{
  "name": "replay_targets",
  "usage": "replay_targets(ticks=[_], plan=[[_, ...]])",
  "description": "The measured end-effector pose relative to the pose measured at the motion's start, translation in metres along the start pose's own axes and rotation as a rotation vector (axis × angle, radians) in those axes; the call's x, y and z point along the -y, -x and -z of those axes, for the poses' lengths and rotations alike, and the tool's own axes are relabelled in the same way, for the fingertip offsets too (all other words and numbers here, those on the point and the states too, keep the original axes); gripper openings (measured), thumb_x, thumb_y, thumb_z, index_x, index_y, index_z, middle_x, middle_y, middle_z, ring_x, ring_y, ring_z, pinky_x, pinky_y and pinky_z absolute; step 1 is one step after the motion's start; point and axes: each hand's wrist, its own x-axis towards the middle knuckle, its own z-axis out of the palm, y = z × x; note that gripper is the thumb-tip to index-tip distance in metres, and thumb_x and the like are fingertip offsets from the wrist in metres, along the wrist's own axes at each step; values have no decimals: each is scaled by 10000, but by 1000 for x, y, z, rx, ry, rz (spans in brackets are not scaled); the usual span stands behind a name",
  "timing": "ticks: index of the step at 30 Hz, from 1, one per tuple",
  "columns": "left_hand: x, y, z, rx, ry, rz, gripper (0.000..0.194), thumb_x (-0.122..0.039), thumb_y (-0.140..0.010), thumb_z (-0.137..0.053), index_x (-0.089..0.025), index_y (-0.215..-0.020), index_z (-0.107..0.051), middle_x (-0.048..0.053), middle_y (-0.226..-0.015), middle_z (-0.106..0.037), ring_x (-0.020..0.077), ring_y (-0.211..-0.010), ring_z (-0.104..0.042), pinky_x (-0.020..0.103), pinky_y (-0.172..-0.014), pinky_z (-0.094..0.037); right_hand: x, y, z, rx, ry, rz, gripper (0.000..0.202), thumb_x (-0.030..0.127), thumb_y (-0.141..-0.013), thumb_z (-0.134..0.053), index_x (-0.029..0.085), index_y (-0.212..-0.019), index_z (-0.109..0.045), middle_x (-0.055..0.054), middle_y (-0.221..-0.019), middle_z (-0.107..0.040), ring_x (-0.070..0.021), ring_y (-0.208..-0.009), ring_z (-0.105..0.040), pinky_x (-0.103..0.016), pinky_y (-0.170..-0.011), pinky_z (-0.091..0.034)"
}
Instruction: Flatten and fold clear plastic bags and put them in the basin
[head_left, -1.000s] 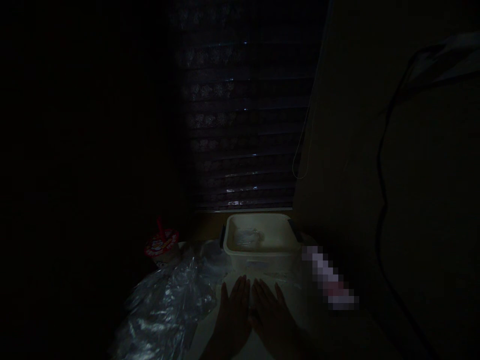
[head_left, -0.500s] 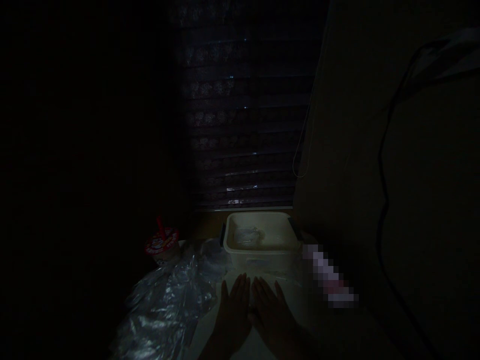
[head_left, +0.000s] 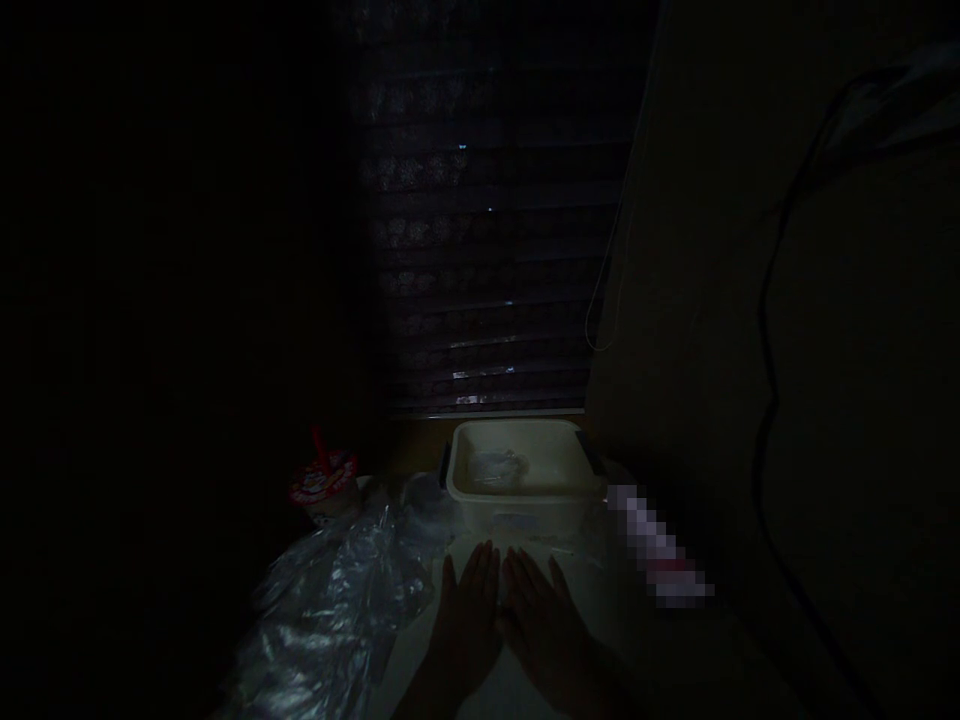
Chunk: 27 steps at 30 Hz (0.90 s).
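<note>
The scene is very dark. My left hand lies palm down with fingers stretched out on a white surface. Beside it, my right hand is also flat, fingers extended, the two thumb sides facing outward or inward hard to make out. Neither hand shows anything in it. Just beyond the fingertips stands a cream plastic bin with dark side handles. A small clear plastic packet lies inside it, towards the left. Crumpled clear plastic spreads to the left of my left hand.
A cup with a red printed lid and red straw stands at the left. A blurred-out pink and white item lies right of the bin. Dark window blinds hang behind. A black cable runs down the right side.
The whole view has shifted very slightly, with the bin and blinds a little higher in the picture. Both hands keep the same flat pose.
</note>
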Motion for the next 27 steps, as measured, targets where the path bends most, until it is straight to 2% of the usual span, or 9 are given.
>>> replay_targets(ticks=[7,18,23,27], plan=[[1,0,-3,-17,10,-4,500,-235,-784,-282,-142,-1270,-210,83,-1316,-279,229,-1206,-217,503,-931,-164,-2,1,1,45,-15,3,435,357,-836,-287,153,-1212,-365,-49,-1246,-409,-182,-1162,-309,-385,-978,-41],[0,1,0,-61,14,-10,482,-244,-790,-277,-123,-1256,-255,92,-1305,-296,227,-1202,-230,502,-928,-155,-2,-1,2,40,-14,5,431,345,-831,-295,141,-1199,-385,-50,-1237,-420,-183,-1155,-318,-379,-980,-6],[0,1,-4,-85,18,-3,463,-251,-801,-278,-133,-1248,-278,92,-1294,-319,232,-1189,-263,503,-925,-165,-2,-1,2,62,-35,-5,436,334,-831,-305,135,-1215,-360,-53,-1252,-399,-182,-1168,-301,-381,-985,-40],[0,0,-2,-90,39,3,459,-296,-809,-285,-134,-1238,-304,98,-1282,-336,237,-1176,-292,501,-917,-199,0,-2,1,46,-84,-33,430,346,-828,-312,151,-1205,-380,-63,-1223,-437,-191,-1143,-346,-391,-985,-89]])
